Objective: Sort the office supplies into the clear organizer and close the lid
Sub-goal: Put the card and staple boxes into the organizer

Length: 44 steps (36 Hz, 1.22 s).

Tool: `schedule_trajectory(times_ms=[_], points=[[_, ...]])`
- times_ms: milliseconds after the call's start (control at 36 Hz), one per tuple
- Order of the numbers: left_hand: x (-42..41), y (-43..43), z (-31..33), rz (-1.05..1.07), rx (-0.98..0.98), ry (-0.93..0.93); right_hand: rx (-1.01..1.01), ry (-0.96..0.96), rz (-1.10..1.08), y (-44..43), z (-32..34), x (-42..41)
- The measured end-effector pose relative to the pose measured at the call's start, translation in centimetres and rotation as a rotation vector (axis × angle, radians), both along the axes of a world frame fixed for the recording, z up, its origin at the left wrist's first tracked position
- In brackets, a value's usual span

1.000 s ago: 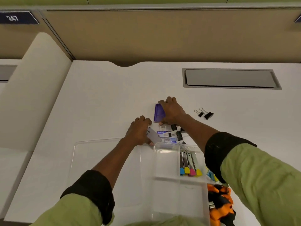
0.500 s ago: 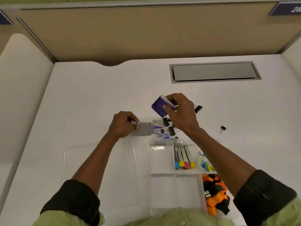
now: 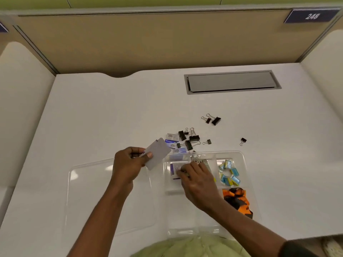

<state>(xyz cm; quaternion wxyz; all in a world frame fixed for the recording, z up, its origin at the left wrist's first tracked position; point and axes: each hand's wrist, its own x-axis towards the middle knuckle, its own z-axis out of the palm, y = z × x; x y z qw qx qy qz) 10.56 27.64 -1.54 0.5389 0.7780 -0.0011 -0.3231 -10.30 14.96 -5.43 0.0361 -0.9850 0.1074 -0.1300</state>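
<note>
The clear organizer [image 3: 243,160] lies open at the desk's near edge, its flat lid [image 3: 89,191] spread to the left. My right hand [image 3: 197,179] reaches into the far-left compartment, fingers on a purple box [image 3: 173,168] lying there. My left hand [image 3: 128,164] holds a flat grey card-like piece [image 3: 158,153] just left of the organizer. Small blue-and-yellow packets [image 3: 229,175] fill the far-right compartment and orange-and-black items [image 3: 238,200] sit below them. Black binder clips [image 3: 189,139] and small staple boxes [image 3: 173,139] lie on the desk behind the organizer.
Two more binder clips [image 3: 212,119] lie farther back and a single one [image 3: 243,140] to the right. A grey cable hatch [image 3: 232,82] is set into the white desk [image 3: 111,112]. Beige partition walls enclose the back and sides.
My right hand has carried the purple box from above the clip pile down into the organizer's far-left compartment. My left hand has kept the grey piece and lifted it slightly.
</note>
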Motion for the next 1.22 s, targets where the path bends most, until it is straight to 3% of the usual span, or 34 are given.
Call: schedule_trajectory(times_ms=[167,278,333,444,500,611,667,806,944,1056,1222], points=[[-3.3,0.7,0.7,0.044,-0.049,0.089,-0.005,0.121,0.027,0.9,-0.7,0.3],[-4.6,1.4,0.4,0.049,-0.038,0.103,0.153,0.016,-0.12,1.3,-0.3,0.2],[-5.2,1.8,0.4,0.026,-0.02,0.097,0.411,-0.12,-0.301,1.8,0.6,0.1],[-6.5,1.8,0.3,-0.057,-0.036,0.112,1.326,-0.299,-0.622,2.1,3.2,0.0],[-7.2,1.5,0.5,-0.108,-0.043,0.134,1.512,-0.32,-0.628,1.9,3.7,-0.1],[-8.2,1.1,0.1,-0.172,0.017,0.12,1.478,-0.346,-0.644,1.3,4.0,-0.4],[-8.4,1.0,-0.2,-0.195,0.096,0.017,1.379,-0.399,-0.666,0.7,4.1,-0.6],[-9.0,1.5,-1.0,-0.254,0.365,-0.323,0.885,-0.46,-0.463,-0.4,4.1,-1.4],[-9.8,2.1,-2.0,-0.329,0.475,-0.311,0.363,-0.337,-0.184,-0.3,2.5,-2.0],[-10.0,2.4,-2.5,-0.313,0.447,-0.231,0.348,-0.25,-0.178,0.0,1.0,-2.1],[-9.9,2.8,-2.8,-0.277,0.42,-0.159,0.516,-0.215,-0.284,-0.9,1.1,-0.8]])
